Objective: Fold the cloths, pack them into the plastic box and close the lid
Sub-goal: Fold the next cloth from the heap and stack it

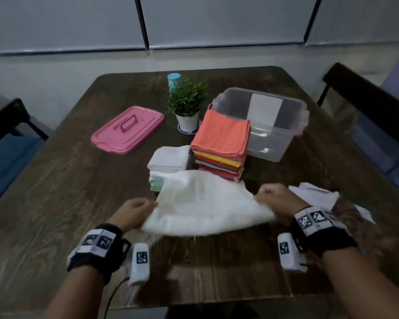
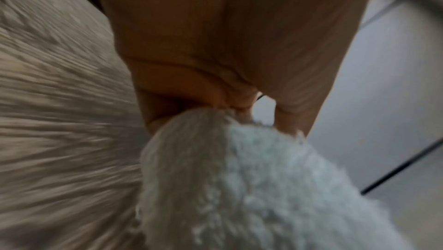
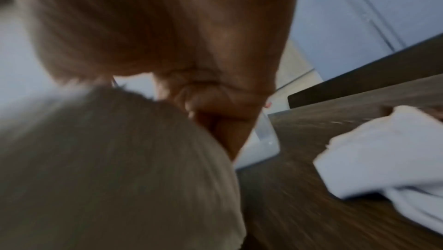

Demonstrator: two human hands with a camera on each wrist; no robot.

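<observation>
Head view, nearest zone: both forearms wear black wrist bands (image 1: 97,247) carrying square black-and-white coded markers; no readable text appears on them. The left hand (image 1: 134,211) pinches the left edge of a white terry cloth (image 1: 203,206), and the right hand (image 1: 278,199) has its fingers curled round the right edge. The cloth is blurred and sags between the two hands over the near middle of the dark wooden table (image 1: 55,203). In the left wrist view, the left hand (image 2: 215,61) closes thumb and fingers on a bunched edge of the white terry cloth (image 2: 251,178). In the right wrist view, the right hand (image 3: 191,45) grips the white terry cloth (image 3: 115,159) in the same way.

Right of the right hand, loose white cloths (image 1: 316,194) lie on the table.

Middle zone: a stack of folded white cloths (image 1: 168,160) sits just left of a taller stack of coloured cloths (image 1: 221,146), orange on top.

Far zone: the clear plastic box (image 1: 274,125) stands open, just behind and right of the coloured stack. A blank white panel shows inside it. The pink lid (image 1: 128,130) lies flat, well left of the box. Between them stands a potted plant (image 1: 187,104) on a round coaster (image 1: 187,131); any print there is too small to read. A blue-capped bottle (image 1: 173,81) stands behind the plant.
</observation>
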